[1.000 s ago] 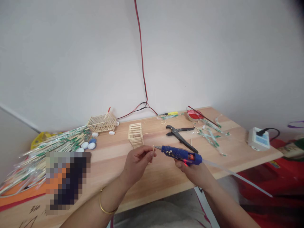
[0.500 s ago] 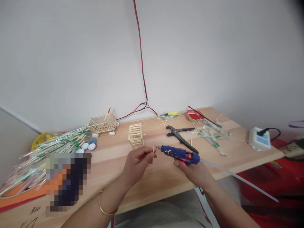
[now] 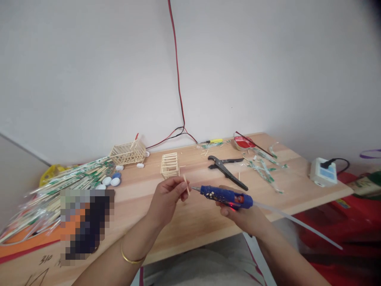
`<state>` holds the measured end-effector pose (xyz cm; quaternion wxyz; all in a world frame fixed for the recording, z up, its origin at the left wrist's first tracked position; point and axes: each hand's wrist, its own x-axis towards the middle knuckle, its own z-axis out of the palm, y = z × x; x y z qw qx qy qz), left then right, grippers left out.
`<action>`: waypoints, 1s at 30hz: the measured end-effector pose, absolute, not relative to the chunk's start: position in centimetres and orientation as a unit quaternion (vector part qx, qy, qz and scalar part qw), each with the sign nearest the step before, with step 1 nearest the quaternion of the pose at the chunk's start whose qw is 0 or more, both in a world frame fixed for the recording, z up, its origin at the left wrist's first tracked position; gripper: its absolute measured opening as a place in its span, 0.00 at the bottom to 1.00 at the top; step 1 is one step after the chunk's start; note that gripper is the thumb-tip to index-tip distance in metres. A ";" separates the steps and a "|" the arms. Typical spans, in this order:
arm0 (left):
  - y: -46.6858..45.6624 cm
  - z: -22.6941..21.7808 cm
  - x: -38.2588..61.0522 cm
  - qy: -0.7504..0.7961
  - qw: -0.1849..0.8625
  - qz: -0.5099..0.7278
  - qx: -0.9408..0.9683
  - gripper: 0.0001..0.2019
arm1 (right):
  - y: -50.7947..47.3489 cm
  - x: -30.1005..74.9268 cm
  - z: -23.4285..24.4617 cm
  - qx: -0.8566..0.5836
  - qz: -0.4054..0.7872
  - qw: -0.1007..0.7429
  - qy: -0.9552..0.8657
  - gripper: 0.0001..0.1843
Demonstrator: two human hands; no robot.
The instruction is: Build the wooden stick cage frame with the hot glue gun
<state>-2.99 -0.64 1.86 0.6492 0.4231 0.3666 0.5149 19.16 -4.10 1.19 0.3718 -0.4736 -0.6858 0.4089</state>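
Between thumb and fingers, my left hand [image 3: 171, 196] pinches a short wooden stick [image 3: 186, 185], tilted nearly upright. My right hand [image 3: 238, 212] grips a blue hot glue gun [image 3: 226, 196] with a red light on it. The gun's nozzle points left, close to the stick; whether they touch I cannot tell. From the gun's back a long translucent glue stick [image 3: 306, 225] sticks out. Just beyond my left hand stands a small frame of wooden sticks [image 3: 169, 165], its lower part partly hidden. A longer stick-built frame [image 3: 128, 153] sits farther back at the left.
Black cutter pliers [image 3: 228, 171] lie beyond the glue gun. Green-and-white wrappers [image 3: 264, 170] and a red dish [image 3: 244, 142] are at the right, near a white power box [image 3: 324, 172]. Packaged chopsticks [image 3: 71, 186] and round caps [image 3: 115, 181] fill the left. A yellow-handled screwdriver [image 3: 216, 141] lies by the wall.
My left hand has shifted slightly left, and the stick in it now leans and shows more of its length. The glue gun has moved slightly down, its nozzle still near the stick.
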 end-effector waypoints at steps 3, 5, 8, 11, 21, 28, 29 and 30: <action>-0.6 1.9 -3.0 0.363 0.659 0.521 0.402 0.08 | -4.0 19.1 1.5 -0.454 0.430 0.357 -0.694 0.17; -0.6 2.0 -3.0 0.362 0.659 0.526 0.398 0.08 | -4.0 19.0 1.6 -0.450 0.430 0.352 -0.699 0.18; -0.6 2.1 -3.1 0.359 0.662 0.528 0.393 0.08 | -4.1 19.0 1.6 -0.455 0.418 0.352 -0.703 0.17; -0.6 2.2 -3.1 0.358 0.661 0.531 0.391 0.08 | -4.1 18.9 1.3 -0.466 0.401 0.353 -0.705 0.16; -0.7 2.3 -3.1 0.349 0.662 0.528 0.400 0.08 | -4.2 18.9 0.9 -0.506 0.353 0.347 -0.706 0.14; -0.6 2.1 -3.2 0.353 0.660 0.532 0.397 0.08 | -4.2 18.7 1.3 -0.505 0.370 0.333 -0.705 0.15; -0.6 2.1 -3.2 0.353 0.659 0.533 0.396 0.07 | -4.2 18.7 1.4 -0.507 0.373 0.330 -0.703 0.15; -0.6 2.1 -3.2 0.353 0.658 0.533 0.397 0.07 | -4.3 18.7 1.4 -0.509 0.376 0.328 -0.701 0.15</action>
